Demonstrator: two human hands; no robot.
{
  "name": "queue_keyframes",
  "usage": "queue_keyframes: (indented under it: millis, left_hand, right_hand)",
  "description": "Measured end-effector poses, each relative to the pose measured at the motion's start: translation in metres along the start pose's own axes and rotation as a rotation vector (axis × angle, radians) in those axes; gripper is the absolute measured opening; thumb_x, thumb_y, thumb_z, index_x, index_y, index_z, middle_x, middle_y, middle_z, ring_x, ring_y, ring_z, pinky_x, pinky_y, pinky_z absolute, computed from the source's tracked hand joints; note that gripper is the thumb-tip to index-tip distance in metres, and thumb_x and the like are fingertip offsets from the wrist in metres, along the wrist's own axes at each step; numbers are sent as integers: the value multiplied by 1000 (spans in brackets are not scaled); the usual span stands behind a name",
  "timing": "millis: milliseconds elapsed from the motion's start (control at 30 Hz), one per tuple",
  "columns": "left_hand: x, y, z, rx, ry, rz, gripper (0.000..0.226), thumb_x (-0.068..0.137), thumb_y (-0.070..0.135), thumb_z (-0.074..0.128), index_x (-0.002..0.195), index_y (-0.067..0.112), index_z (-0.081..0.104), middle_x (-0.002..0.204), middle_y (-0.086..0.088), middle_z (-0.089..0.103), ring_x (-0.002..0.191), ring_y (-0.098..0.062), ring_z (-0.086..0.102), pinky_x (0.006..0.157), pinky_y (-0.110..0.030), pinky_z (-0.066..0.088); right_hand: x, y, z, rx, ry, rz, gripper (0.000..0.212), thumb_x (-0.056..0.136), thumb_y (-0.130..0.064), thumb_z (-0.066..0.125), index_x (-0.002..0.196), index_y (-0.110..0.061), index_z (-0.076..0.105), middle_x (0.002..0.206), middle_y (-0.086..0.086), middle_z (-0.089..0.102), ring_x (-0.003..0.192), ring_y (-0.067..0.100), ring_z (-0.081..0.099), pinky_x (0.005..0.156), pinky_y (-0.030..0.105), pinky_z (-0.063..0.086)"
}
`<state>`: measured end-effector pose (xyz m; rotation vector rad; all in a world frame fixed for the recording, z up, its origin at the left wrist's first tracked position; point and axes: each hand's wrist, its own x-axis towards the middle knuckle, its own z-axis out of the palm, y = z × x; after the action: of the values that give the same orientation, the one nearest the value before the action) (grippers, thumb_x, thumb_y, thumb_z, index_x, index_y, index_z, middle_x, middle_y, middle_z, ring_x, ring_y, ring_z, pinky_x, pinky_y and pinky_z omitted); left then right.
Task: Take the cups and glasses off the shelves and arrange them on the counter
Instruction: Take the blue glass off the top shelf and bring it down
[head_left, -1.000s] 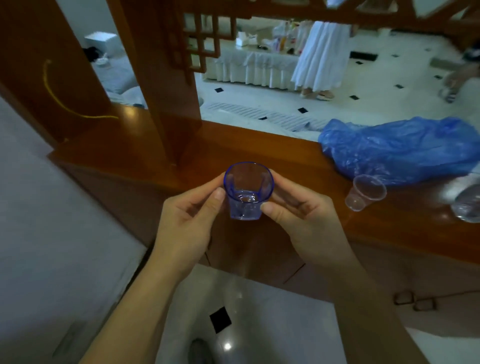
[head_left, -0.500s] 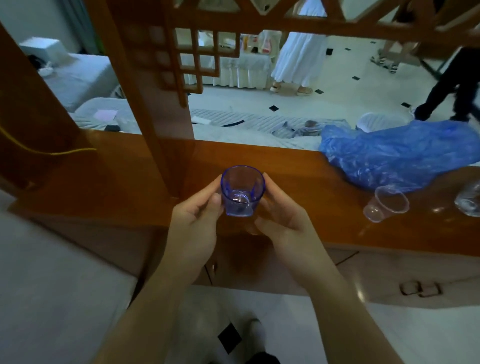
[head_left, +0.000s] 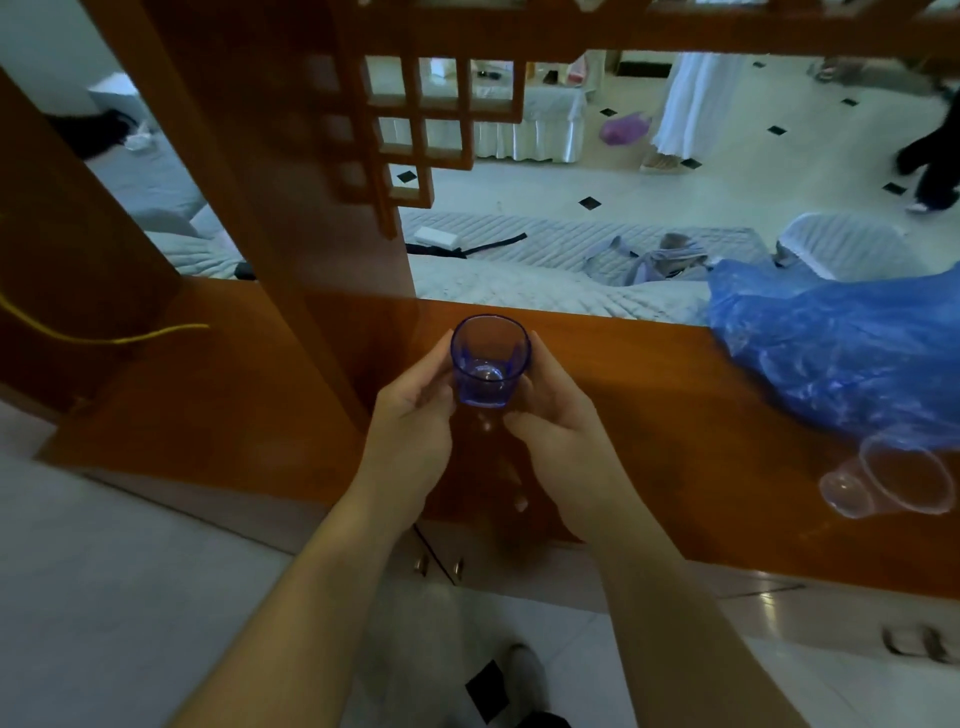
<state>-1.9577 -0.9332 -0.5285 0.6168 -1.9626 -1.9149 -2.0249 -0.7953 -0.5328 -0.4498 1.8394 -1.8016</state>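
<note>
Both hands, left (head_left: 415, 410) and right (head_left: 558, 421), hold the blue glass (head_left: 488, 361) between them, fingers (head_left: 434, 364) wrapped on its sides. It stands upright, mouth up, over the surface (head_left: 649, 415); whether its base touches is unclear. Neither hand is nearer. Right of them a clear cup (head_left: 891, 483) lies tipped, by the blue bag (head_left: 841, 343) farther back.

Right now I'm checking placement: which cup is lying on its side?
The clear plastic cup by the blue plastic bag lies tipped over on the counter; the blue glass stands upright between both hands.
</note>
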Motion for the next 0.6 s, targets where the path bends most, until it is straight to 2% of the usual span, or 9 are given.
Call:
queue_keyframes:
  millis: [67,133,200,267,333,400,467,533,600]
  left_hand:
    - [12,1,5,-4,28,-53,57,104,-7,41,142,30,62,119,25,74,121,6,63,115,-37,45]
    - [21,2,7,-4,19,-85,63,100,-11,39,140,31,63,119,24,75,121,5,63,115,-34,45]
    - [27,2,7,-12,-27,-95,72,93,-16,38,136,35,65,124,22,74,124,4,62,111,-30,45]
    - [32,3,6,-40,-58,-101,77,88,-18,37,136,35,64,129,19,72,126,3,61,109,-28,44]
    - [35,2,6,-89,-71,-111,72,89,-15,37,137,33,64,132,16,71,128,1,61,109,-28,44]
    - [38,2,7,-153,-40,-148,57,98,-2,38,137,30,65,132,14,72,128,-2,62,111,-29,44]
    - [43,0,9,-209,15,-224,42,105,20,40,140,27,63,135,10,70,130,-8,61,118,-37,39]
    - [48,-1,9,-241,20,-278,44,108,40,37,140,26,63,139,7,67,132,-10,58,122,-40,34]
    - [54,-2,10,-243,-2,-301,58,107,55,27,145,27,59,146,7,63,137,-11,54,122,-38,31]
  right_hand:
    - [12,2,1,-3,5,2,84,89,-2,56,163,-31,29,148,10,60,105,14,62,88,30,53]
    - [20,1,-1,17,9,-7,77,93,1,56,161,-28,34,146,8,62,112,17,65,89,22,57]
    - [27,-2,-2,56,10,-16,67,98,6,55,154,-29,44,142,-3,65,125,9,63,100,25,54]
    - [32,-4,-3,110,20,-4,61,100,6,53,150,-29,49,140,-10,66,128,0,60,113,30,46]
    - [37,-4,-3,158,44,50,55,104,-2,53,151,-30,51,136,-15,69,128,-1,60,117,33,42]
    - [43,-6,-2,203,83,103,42,107,-18,54,145,-35,58,133,-17,71,126,0,62,116,32,42]
    - [51,-7,-2,265,126,180,38,106,-38,54,144,-34,60,138,-12,68,129,5,60,117,35,41]
    - [59,-6,-2,312,151,253,45,106,-50,46,144,-31,60,138,-9,67,130,7,58,117,35,39]
    - [63,-1,-2,309,116,235,52,108,-57,33,149,-33,53,132,-16,66,128,4,55,117,36,35]
